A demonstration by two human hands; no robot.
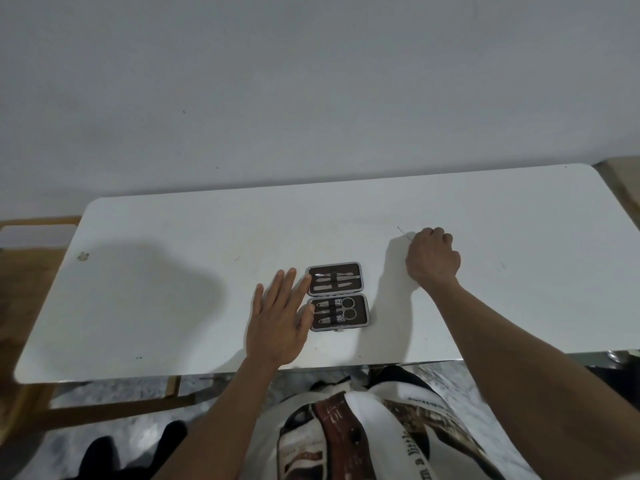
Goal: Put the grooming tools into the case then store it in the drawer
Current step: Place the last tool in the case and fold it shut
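Open case on table, left hand flat beside it, right hand fisted round thin tool — mostly hidden

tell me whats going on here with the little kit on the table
A person is packing a grooming kit. The open case lies on the white table with tools strapped in both halves. The left hand rests flat beside it, steadying it, while the right hand pinches a thin metal tool off the table.
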